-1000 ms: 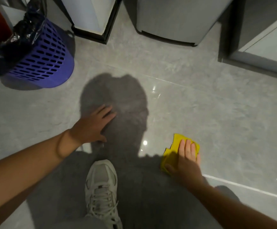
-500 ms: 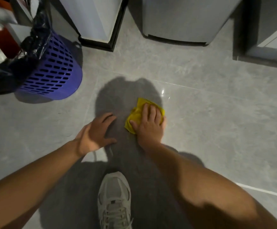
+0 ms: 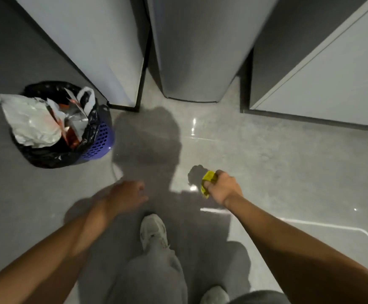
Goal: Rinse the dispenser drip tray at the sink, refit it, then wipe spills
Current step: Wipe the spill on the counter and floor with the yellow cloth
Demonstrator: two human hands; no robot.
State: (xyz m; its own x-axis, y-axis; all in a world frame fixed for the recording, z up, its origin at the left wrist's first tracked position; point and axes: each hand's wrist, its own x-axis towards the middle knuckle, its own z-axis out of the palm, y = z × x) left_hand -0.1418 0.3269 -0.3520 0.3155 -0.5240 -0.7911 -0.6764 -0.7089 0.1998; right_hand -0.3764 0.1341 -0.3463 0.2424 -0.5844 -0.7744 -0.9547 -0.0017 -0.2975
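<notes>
My right hand (image 3: 222,188) is raised off the grey tiled floor (image 3: 277,163) and clenches a crumpled yellow cloth (image 3: 208,182). My left hand (image 3: 127,197) hangs blurred above the floor, fingers loosely curled with nothing in them. The silver base of a tall appliance (image 3: 191,62) stands straight ahead. The drip tray is not in view.
A purple slotted bin (image 3: 99,141) with a black liner and full of rubbish stands at the left. A white cabinet (image 3: 95,47) rises beside it, and grey cabinet fronts (image 3: 332,73) fill the right. My grey shoe (image 3: 153,231) and trouser legs are below.
Both hands have lifted off the floor and the view has risen. My right hand has bunched the cloth and swung to the right. The left hand no longer rests flat.
</notes>
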